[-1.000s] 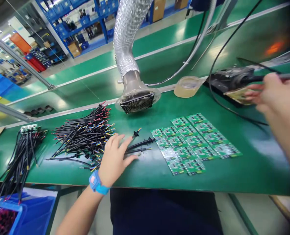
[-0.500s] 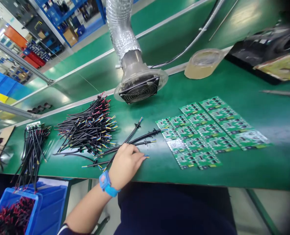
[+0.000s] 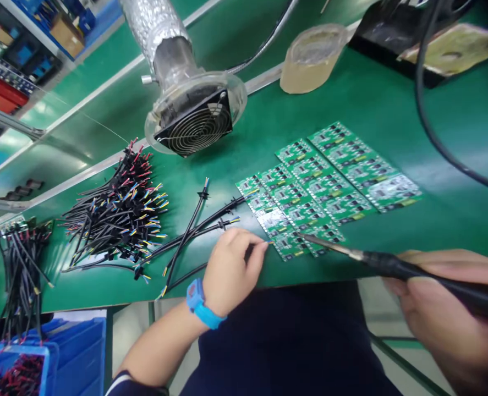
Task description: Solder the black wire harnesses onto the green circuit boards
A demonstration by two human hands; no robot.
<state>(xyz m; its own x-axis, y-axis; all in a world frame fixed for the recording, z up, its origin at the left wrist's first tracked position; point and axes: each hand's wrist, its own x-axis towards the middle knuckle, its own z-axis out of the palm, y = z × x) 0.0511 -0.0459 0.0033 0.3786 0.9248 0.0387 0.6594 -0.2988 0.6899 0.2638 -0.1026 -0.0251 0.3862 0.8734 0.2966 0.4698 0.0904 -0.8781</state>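
My left hand, with a blue watch on its wrist, pinches a black cable whose coloured wire tip shows at the fingertips, beside the lower left corner of the green circuit boards. My right hand is closed round the black handle of a soldering iron. The iron's tip points left, over the lower boards; whether it touches them I cannot tell. Several loose cables lie left of the boards, one with its wire ends at the boards' left edge.
A large pile of black cables lies at the left, with a cable bundle beyond it. A fume extractor fan hangs above the table. A tape roll and a black tray stand behind. A blue bin is below left.
My left hand has moved right, up to the boards' lower corner. My right hand has come into view with the soldering iron. The view has shifted, and the other person's hand is out of frame.
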